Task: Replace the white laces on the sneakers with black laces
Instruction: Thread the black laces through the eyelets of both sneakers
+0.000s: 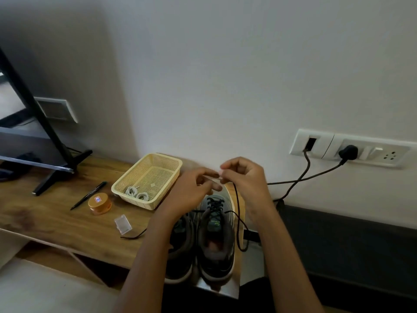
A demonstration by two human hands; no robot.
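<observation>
Two grey sneakers stand side by side on the wooden table, toes away from me. The right sneaker has a black lace threaded through its lower eyelets. My right hand pinches the free end of that lace above the toe, and the lace hangs down in a loop on the shoe's right. My left hand is close beside it, fingers reaching to the lace tip. My left forearm hides most of the left sneaker. Two coiled white laces lie in the yellow basket.
A pen, an orange round container and a small clear plastic box lie on the table at left. Another black lace end lies near the box. A TV stand stands far left; plugged cables hang on the wall at right.
</observation>
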